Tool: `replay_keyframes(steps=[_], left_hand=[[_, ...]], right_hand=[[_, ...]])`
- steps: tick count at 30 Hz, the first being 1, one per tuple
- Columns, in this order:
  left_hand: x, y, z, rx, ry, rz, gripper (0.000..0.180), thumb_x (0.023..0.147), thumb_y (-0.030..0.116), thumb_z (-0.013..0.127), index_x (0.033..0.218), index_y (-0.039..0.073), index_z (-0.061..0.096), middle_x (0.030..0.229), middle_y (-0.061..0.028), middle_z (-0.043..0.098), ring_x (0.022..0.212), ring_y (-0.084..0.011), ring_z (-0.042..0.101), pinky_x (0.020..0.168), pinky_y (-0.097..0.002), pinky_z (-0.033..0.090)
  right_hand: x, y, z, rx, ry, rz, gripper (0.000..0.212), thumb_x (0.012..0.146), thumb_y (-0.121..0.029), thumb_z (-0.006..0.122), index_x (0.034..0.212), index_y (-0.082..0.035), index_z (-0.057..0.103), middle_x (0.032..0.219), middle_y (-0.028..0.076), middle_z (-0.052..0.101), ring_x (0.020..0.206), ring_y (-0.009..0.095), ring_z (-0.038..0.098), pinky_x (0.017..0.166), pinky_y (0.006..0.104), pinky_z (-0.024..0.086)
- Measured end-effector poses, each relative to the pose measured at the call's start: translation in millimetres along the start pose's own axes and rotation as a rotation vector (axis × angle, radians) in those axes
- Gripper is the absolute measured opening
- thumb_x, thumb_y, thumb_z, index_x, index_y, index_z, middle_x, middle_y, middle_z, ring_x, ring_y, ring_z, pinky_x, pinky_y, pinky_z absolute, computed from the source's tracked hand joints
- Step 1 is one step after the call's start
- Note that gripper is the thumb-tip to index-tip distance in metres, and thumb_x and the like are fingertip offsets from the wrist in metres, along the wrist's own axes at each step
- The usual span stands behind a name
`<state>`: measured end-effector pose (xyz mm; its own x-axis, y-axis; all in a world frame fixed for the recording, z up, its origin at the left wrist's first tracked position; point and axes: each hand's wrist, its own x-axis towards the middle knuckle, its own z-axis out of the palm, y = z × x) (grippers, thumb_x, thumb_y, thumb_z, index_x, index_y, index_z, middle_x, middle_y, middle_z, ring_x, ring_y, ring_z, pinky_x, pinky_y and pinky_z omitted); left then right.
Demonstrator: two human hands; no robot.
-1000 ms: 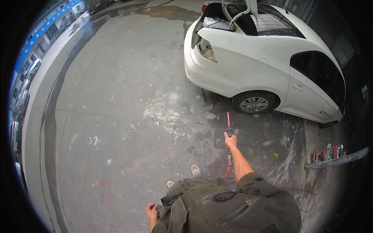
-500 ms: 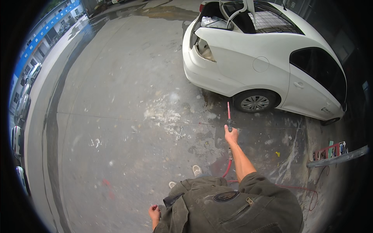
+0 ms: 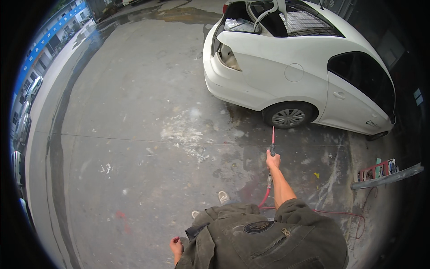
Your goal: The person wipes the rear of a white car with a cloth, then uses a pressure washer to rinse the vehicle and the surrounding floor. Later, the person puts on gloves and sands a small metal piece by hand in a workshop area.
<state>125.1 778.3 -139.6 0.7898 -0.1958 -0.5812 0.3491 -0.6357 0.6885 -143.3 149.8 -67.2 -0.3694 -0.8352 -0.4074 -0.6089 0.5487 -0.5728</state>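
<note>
My right hand (image 3: 273,160) is stretched out in front of me, closed around the grip of a spray gun with a thin red lance (image 3: 273,137) that points at the rear wheel (image 3: 288,116) of a white car (image 3: 286,67). A red hose (image 3: 265,197) runs from the gun down past my forearm and loops over the concrete at my right. My left hand (image 3: 176,246) hangs low by my hip, fingers curled around something small and reddish that I cannot make out. The car's boot lid (image 3: 264,13) stands raised.
Stained, paint-spattered concrete floor (image 3: 134,143) spreads to the left. A grey bar (image 3: 387,178) and small red and green items (image 3: 378,169) lie at the right. My shoes (image 3: 223,197) show below. Parked vehicles (image 3: 22,121) and a blue-fronted building (image 3: 49,36) line the far left edge.
The view has closed in on the car slightly. My right hand keeps the spray gun pointed at the rear wheel; the left hand stays by my hip.
</note>
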Motion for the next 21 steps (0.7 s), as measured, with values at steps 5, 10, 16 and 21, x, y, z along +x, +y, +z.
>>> replay_keyframes(steps=[5,10,16,21], left_hand=[[-14,37,11,0.012,0.014,-0.056,0.019,0.088,0.001,0.062,0.106,0.0,0.06,0.092,-0.0085,0.066,0.069,-0.0151,0.062,0.058,-0.0289,0.052],[-13,55,26,-0.102,-0.008,-0.115,0.02,0.088,0.002,0.062,0.108,0.002,0.06,0.096,-0.0086,0.066,0.072,-0.0167,0.064,0.059,-0.0298,0.054],[-4,32,24,-0.167,-0.008,-0.112,0.023,0.087,0.005,0.065,0.109,0.004,0.06,0.099,-0.0071,0.066,0.077,-0.0165,0.065,0.059,-0.0294,0.054],[-4,32,5,-0.212,0.04,-0.153,0.023,0.087,0.005,0.064,0.11,0.004,0.06,0.098,-0.0079,0.066,0.076,-0.0172,0.065,0.058,-0.0305,0.055]], right_hand=[[-4,-2,-17,-0.026,-0.007,0.022,0.047,0.088,-0.048,0.065,0.086,-0.001,0.072,0.075,0.018,0.07,0.066,0.033,0.07,0.065,0.0444,0.054],[-1,-1,-17,-0.028,-0.044,0.023,0.048,0.09,-0.044,0.065,0.075,0.002,0.063,0.062,0.011,0.062,0.045,0.023,0.06,0.041,0.0382,0.046],[-6,-18,-2,-0.082,-0.098,0.061,0.047,0.09,-0.044,0.065,0.077,0.002,0.065,0.063,0.013,0.064,0.047,0.025,0.062,0.045,0.0399,0.048],[-12,-24,38,-0.119,-0.116,0.024,0.047,0.09,-0.044,0.065,0.078,0.002,0.065,0.063,0.014,0.064,0.047,0.026,0.062,0.046,0.0403,0.048]])
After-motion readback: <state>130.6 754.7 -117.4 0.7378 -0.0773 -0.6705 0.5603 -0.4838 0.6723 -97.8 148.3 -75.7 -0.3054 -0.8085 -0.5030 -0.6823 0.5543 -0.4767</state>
